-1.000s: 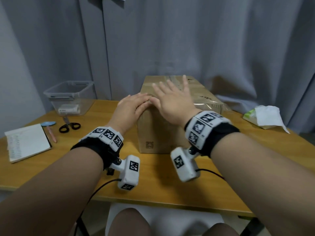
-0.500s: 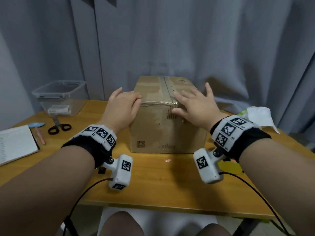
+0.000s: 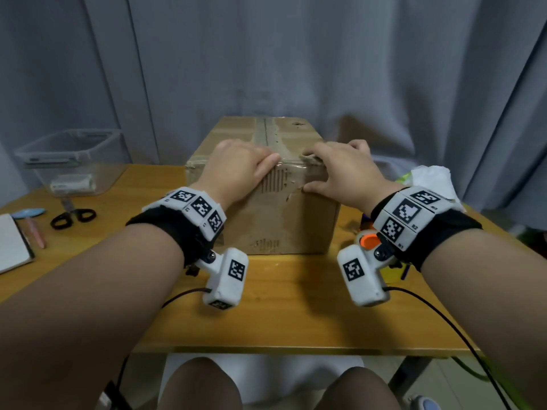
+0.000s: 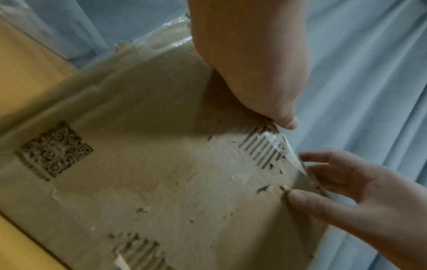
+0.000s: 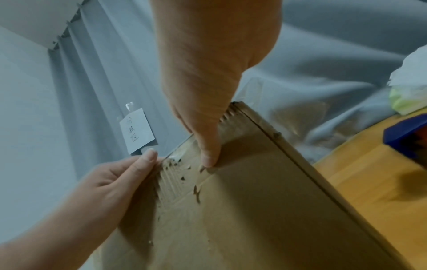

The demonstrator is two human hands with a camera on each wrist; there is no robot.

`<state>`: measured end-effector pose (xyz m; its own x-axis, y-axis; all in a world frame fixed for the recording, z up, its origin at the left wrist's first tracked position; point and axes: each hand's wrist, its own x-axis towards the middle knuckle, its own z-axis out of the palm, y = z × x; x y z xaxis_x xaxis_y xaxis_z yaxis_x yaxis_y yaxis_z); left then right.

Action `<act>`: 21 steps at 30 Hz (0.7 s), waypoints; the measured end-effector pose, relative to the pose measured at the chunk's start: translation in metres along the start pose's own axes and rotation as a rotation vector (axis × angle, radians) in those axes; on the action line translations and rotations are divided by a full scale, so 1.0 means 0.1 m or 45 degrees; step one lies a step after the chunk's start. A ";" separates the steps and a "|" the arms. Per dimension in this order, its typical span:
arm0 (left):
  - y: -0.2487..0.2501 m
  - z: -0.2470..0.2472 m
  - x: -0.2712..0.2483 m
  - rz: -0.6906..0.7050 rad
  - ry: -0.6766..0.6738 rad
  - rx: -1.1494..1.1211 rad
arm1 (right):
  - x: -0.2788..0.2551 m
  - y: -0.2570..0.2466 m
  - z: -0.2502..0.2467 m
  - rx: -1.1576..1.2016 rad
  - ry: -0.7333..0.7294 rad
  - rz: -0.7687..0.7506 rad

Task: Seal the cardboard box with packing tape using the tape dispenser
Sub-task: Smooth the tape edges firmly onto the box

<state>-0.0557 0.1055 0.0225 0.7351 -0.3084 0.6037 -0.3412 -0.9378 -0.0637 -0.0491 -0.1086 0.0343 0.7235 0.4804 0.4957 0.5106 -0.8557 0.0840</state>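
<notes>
The brown cardboard box [image 3: 284, 226] stands in the middle of the wooden table [image 3: 296, 315], flaps shut, with a tape strip [image 3: 268, 134] along the top seam. My left hand [image 3: 266, 164] lies over the near top edge with fairly straight fingers, its thumb tip [image 4: 287, 123] on shiny tape at the edge. My right hand [image 3: 322, 170] pinches the same edge, fingers curled on top and thumb [image 5: 208, 159] on the torn front face [image 5: 254, 219]. The tape dispenser [image 3: 371, 241], orange, yellow and blue, sits right of the box, mostly hidden by my right wrist.
At the left are a clear plastic bin [image 3: 68, 161], scissors [image 3: 72, 217], a pen [image 3: 35, 232] and a notebook [image 3: 11, 247]. A tissue pack [image 3: 429, 179] lies at the right rear. Grey curtain hangs close behind the box.
The box has turned square to me. Both hands slid from its top and sides to the near top edge; the right thumb came down onto the front face.
</notes>
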 end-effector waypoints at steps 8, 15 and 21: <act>-0.08 -0.12 -0.09 -0.063 -0.046 -0.171 | -0.09 -0.23 0.05 0.011 0.175 -0.168; 0.03 -0.07 -0.02 -0.011 -0.079 -0.152 | -0.14 -0.14 0.05 -0.054 0.350 -0.371; 0.13 -0.04 -0.04 -0.047 -0.056 -0.053 | -0.21 -0.03 0.03 -0.093 0.346 -0.325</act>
<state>-0.0657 0.0948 0.0220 0.7725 -0.2812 0.5693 -0.3368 -0.9415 -0.0081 -0.0645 -0.1156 0.0211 0.4231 0.6196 0.6611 0.6168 -0.7315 0.2908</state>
